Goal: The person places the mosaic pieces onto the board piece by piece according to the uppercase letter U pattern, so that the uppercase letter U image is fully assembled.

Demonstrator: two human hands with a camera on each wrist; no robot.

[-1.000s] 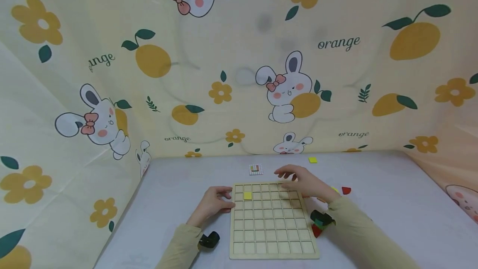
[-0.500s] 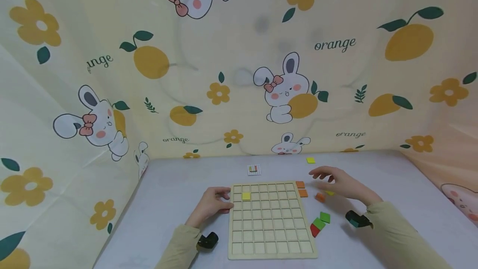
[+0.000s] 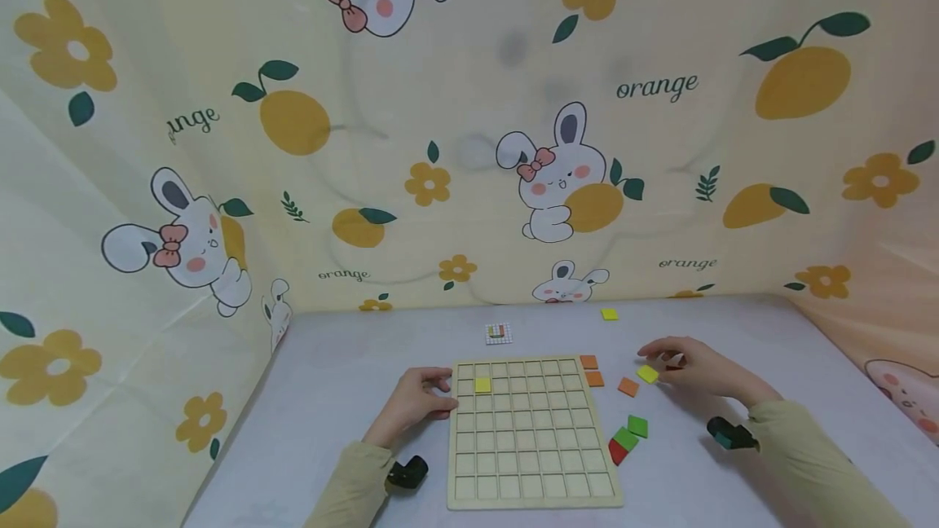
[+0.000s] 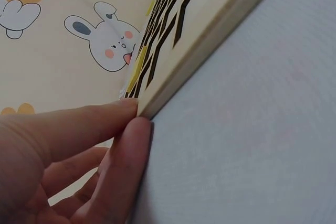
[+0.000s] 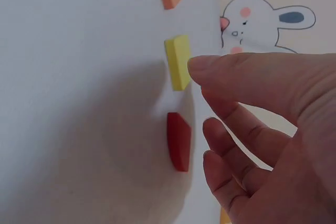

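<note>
A wooden grid board (image 3: 531, 440) lies on the table, with one yellow tile (image 3: 482, 385) in its upper left area. My left hand (image 3: 412, 406) is at the board's left side; in the left wrist view its thumb and finger pinch the rim (image 4: 181, 69). At the right, my right hand (image 3: 700, 369) hovers by a loose yellow tile (image 3: 647, 374), fingers loosely bent. The right wrist view shows the thumb tip close over that tile (image 5: 178, 62), with nothing held. Near it lies a red rounded piece (image 5: 179, 141), hidden behind the hand in the head view.
Orange tiles (image 3: 628, 387) lie right of the board. Green tiles (image 3: 637, 427) and a red piece (image 3: 618, 451) sit lower down. Another yellow tile (image 3: 610, 314) lies at the back, and a small patterned card (image 3: 498, 333) is behind the board. A printed cloth (image 3: 469, 145) rises behind the table.
My right hand has moved right from above the board's upper right corner to the loose yellow tile, uncovering the orange and green tiles. The left hand has stayed at the board's edge.
</note>
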